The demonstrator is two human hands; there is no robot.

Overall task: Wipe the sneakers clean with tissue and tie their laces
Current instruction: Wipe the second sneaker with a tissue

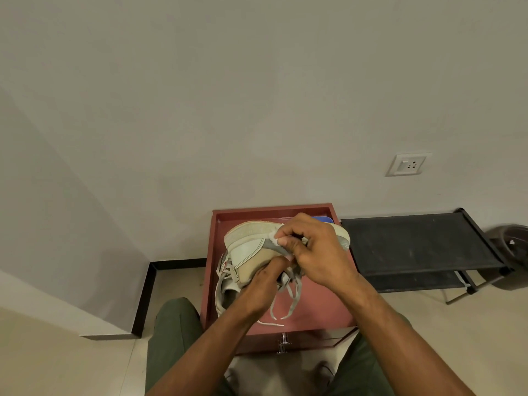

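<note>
While sneaker (251,252) is gripped sideways by left hand (263,284), tissue (273,238) pinched in right hand (311,250); short firm strokes advised, loose laces (288,298) kept clear.

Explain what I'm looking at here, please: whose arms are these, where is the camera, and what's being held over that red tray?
There is no machine: a person works with bare hands, and the one picture comes from a wide-angle camera on their head, looking forward and down. The left hand grips a pale sneaker, turned on its side above the red tray, which sits on a small cabinet. The right hand pinches a small wad of white tissue against the shoe's grey side trim. The laces hang loose, not tied. A second sneaker seems to lie underneath. A black rack stands to the right, against the wall.
</note>
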